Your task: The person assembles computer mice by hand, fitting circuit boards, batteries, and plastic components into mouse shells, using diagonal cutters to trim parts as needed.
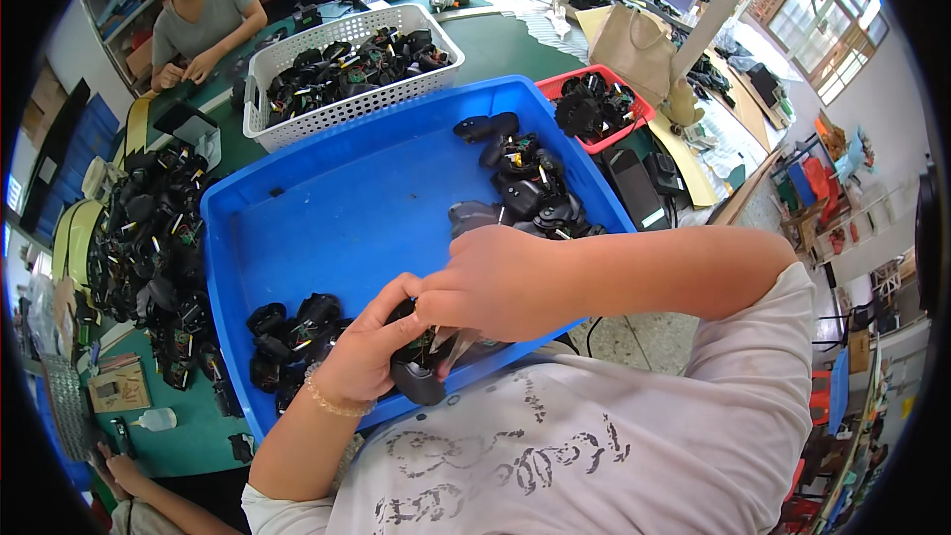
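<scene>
- Blue plastic tray [347, 208] fills the middle of the work area; we find its far, left and right rims visible, while the arms and body hide much of the near edge.
- We find the black casing part [418, 383] at the tray's near edge, just in front of the shirt [684, 406].
- Our left hand [369, 349] grips that part, thumb and fingers closed about it; a beaded bracelet [337, 398] circles the wrist.
- Our right hand [505, 282] lies over the part with its fingers bent; we cannot tell whether it pinches anything, as a pale, blurred shape shows beneath it.
- We note dark, broken lettering and looping marks across the shirt front.
- Open room: blue floor shows from the tray's far left corner to its middle, between black parts in the near left corner and more along the right side.
- Beyond the far rim stands a white perforated basket [367, 107], filled with black parts; a red tray [626, 132], also loaded, stands just off the far right corner.
- A heap of black parts [149, 238] crowds the left rim, which limits movement there.
- Across the green table [505, 40] sits a co-worker [206, 15].
</scene>
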The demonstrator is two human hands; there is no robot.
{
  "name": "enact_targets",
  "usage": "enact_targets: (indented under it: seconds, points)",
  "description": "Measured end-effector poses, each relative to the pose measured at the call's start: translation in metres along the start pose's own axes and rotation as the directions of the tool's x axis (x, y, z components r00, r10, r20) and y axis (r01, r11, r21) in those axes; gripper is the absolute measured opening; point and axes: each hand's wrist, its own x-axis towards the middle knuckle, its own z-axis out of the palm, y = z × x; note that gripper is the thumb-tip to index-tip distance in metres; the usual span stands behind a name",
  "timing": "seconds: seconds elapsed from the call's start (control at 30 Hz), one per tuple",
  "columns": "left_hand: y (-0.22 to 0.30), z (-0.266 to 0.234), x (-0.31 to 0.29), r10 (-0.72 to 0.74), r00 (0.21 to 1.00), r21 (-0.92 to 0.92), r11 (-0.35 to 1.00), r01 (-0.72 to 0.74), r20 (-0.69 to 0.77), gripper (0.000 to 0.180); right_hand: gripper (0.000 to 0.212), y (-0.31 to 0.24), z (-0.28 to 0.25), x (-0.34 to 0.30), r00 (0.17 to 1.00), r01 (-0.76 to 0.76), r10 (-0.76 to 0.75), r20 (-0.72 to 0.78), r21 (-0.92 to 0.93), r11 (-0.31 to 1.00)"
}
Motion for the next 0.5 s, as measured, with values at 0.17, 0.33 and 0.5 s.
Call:
enact_targets:
  seconds: [0.17,0.33,0.5]
  points:
    - [-0.004,0.006,0.0,0.063,0.998,-0.052,0.997,-0.063,-0.016,0.012,0.03,-0.004,0.004,-0.003,0.982,-0.165,0.18,-0.057,0.204,0.965]
    - [0.002,0.006,0.0,0.039,0.994,0.101,0.994,-0.029,-0.106,0.01,0.026,-0.012,0.001,0.003,0.857,-0.482,0.511,0.069,0.46,0.746]
    - [-0.002,0.004,0.005,0.066,0.974,0.043,0.997,-0.058,-0.218,0.006,0.026,-0.005,0.022,0.003,0.798,-0.426,0.588,-0.131,0.567,0.705]
